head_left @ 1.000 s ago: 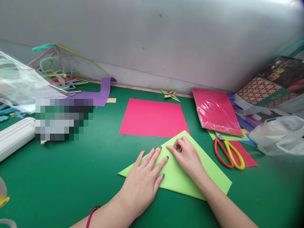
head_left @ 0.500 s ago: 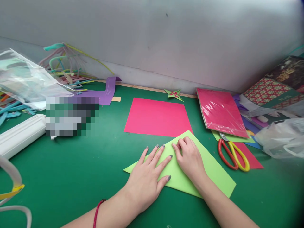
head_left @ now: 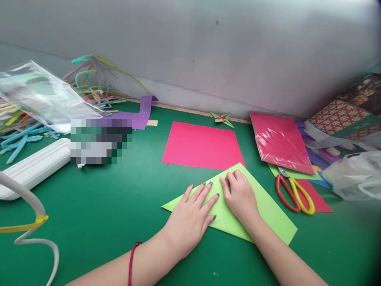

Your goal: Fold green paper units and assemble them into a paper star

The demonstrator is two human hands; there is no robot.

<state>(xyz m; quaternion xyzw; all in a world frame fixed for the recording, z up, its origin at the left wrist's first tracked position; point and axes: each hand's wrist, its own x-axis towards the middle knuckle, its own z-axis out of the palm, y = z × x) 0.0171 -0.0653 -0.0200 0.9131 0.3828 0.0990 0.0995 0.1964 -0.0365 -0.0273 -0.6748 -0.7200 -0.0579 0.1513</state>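
A light green folded sheet of paper (head_left: 268,210) lies on the green table (head_left: 113,206) in front of me. My left hand (head_left: 190,218) rests flat on its left part, fingers spread. My right hand (head_left: 239,194) presses on the paper near its upper fold, fingers curled, right beside the left hand's fingertips. Just behind the green sheet lies a flat pink sheet (head_left: 204,145).
Red and yellow scissors (head_left: 294,192) lie to the right on coloured sheets, beside a wrapped pink paper pack (head_left: 279,141) and a plastic bag (head_left: 354,174). A small folded paper star (head_left: 222,118) sits by the wall. Left: white case (head_left: 32,169), paper strips, clear bag (head_left: 41,93).
Both hands keep pressing the green sheet; the right hand has crept slightly up along the fold. The view has shifted left, so everything sits a little further right.
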